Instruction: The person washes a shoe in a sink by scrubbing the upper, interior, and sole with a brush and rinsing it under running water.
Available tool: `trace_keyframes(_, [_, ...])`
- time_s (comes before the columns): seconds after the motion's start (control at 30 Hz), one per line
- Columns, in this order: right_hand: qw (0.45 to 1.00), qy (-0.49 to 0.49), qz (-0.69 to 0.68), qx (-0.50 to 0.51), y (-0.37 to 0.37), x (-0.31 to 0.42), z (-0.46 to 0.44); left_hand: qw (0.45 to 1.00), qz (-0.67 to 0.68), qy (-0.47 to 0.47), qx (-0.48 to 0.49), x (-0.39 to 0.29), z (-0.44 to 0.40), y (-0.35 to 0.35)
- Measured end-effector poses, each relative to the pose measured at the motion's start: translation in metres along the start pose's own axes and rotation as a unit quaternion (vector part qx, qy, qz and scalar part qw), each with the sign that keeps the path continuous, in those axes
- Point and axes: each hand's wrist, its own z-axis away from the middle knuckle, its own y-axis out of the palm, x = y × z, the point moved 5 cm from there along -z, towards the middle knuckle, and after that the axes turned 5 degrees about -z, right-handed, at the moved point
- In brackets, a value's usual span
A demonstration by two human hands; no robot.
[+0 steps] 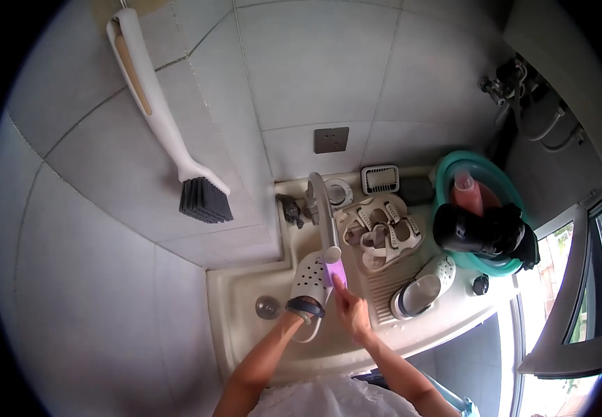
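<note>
A white clog (308,275) with holes in its top and a dark strap is over the sink basin, below the faucet (324,215). My left hand (304,315) is pushed inside it and holds it up; its fingers are hidden in the shoe. My right hand (353,311) is closed around a small purple scrubber (335,272), which is against the clog's right side under the spout. The scrubber's working face is out of sight. The matching white clog (437,277) lies on the ribbed drainboard to the right.
Beige sandals (393,235) rest behind the drainboard, near a soap dish (380,179). A teal tub (447,171) holds a pink bottle (467,194) and a black object (462,231). A long-handled brush (156,115) hangs at left. An open window (579,313) stands right.
</note>
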Motion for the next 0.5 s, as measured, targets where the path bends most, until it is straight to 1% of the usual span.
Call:
trace_keyframes(0.03, [0.997,-0.067,0.028,-0.029,0.004,-0.003,-0.001,1.0,0.002,-0.001,0.005,0.001,0.003,0.002])
trace_keyframes(0.07, [0.996,0.083,0.013,0.025,0.001,-0.004,-0.016,0.994,-0.089,0.028,0.058,-0.001,0.006,0.008])
trace_keyframes(0.1, [0.991,0.131,-0.005,0.039,0.001,-0.007,-0.018,0.976,-0.178,0.06,0.111,-0.002,0.008,0.012])
trace_keyframes(0.13, [0.982,0.179,-0.021,0.052,0.001,-0.009,-0.019,0.979,-0.146,0.041,0.139,-0.009,-0.005,0.003])
trace_keyframes(0.17, [0.971,0.226,-0.035,0.063,0.001,-0.011,-0.019,0.979,-0.146,0.045,0.135,-0.012,-0.008,-0.002])
trace_keyframes(0.23, [0.976,0.202,-0.055,0.056,0.007,-0.001,0.008,0.981,-0.125,0.029,0.142,-0.006,-0.006,-0.011])
trace_keyframes(0.33, [0.994,0.092,-0.06,0.028,0.018,0.011,0.038,0.983,-0.091,0.0,0.161,0.007,0.006,-0.018])
trace_keyframes(0.4, [0.982,0.166,-0.066,0.06,0.017,-0.005,0.027,0.984,-0.084,0.0,0.159,0.002,0.007,-0.01])
trace_keyframes(0.47, [0.969,0.233,-0.066,0.04,0.012,-0.017,-0.005,0.985,-0.091,0.013,0.146,-0.009,-0.004,0.005])
trace_keyframes(0.5, [0.97,0.229,-0.053,0.055,0.013,-0.016,0.002,0.985,-0.086,0.011,0.146,-0.01,-0.001,0.006])
